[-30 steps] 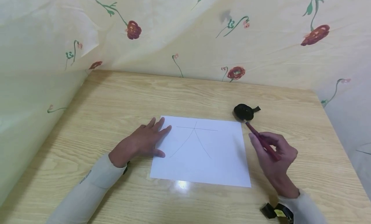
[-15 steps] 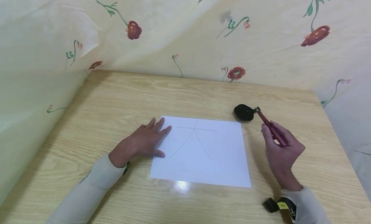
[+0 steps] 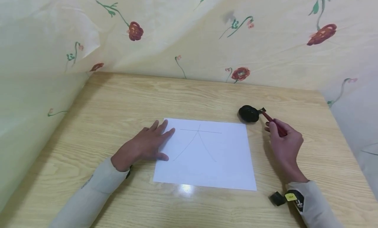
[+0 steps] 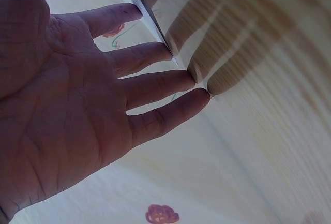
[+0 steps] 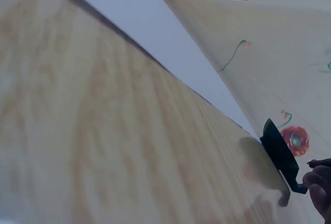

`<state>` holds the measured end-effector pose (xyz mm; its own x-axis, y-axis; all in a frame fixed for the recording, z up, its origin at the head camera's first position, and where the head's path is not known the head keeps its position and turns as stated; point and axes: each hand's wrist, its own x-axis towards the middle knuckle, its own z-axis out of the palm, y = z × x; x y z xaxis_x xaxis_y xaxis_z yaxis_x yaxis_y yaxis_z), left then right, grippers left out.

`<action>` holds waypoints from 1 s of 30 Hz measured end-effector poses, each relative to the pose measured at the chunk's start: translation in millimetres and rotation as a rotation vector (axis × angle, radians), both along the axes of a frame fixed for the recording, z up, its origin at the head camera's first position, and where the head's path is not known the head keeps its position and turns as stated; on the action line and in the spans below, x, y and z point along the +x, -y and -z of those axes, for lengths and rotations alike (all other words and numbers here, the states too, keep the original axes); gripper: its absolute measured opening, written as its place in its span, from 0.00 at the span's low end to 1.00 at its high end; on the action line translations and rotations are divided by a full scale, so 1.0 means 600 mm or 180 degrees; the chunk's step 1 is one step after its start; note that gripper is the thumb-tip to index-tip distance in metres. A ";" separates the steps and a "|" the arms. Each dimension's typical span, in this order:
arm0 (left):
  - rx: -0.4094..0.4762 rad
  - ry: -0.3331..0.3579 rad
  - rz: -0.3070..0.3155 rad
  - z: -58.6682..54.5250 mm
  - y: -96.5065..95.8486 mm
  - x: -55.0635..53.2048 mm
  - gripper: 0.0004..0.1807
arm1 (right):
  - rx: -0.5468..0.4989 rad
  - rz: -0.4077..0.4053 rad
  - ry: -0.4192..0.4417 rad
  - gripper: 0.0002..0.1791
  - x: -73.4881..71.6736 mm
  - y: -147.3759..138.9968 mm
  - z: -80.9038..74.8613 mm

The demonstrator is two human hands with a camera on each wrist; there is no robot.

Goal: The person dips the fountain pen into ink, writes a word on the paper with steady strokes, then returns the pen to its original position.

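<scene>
My left hand (image 3: 147, 142) rests with its fingers spread, on the left edge of a white sheet of paper (image 3: 224, 162); in the left wrist view its fingertips touch the wooden surface and the paper's edge. Thin lines on the sheet form a horizontal stroke, a short upright one and two slanting legs. Between thumb and fingers my right hand (image 3: 286, 142) pinches a dark red pen (image 3: 268, 117). The pen's tip is at the small handle of a shallow black dish (image 3: 248, 114), just beyond the paper's far right corner. Whether tip and handle touch, I cannot tell.
The wooden table (image 3: 141, 93) lies under everything. A cream flowered cloth (image 3: 189, 34) hangs behind and at both sides. A black strap with a yellow label (image 3: 290, 197) circles my right wrist, and a dark block juts from it.
My right hand has moved the pen from the dish's near rim rightward to its handle, then shifted slightly left and lowered the pen. The left hand and paper stay put.
</scene>
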<state>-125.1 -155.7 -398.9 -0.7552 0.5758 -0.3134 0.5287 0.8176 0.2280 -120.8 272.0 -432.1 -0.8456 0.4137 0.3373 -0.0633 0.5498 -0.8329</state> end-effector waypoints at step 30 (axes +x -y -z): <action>-0.0002 -0.0041 -0.0021 -0.001 -0.005 0.000 0.54 | 0.0231 0.0234 0.0351 0.19 -0.030 -0.006 0.005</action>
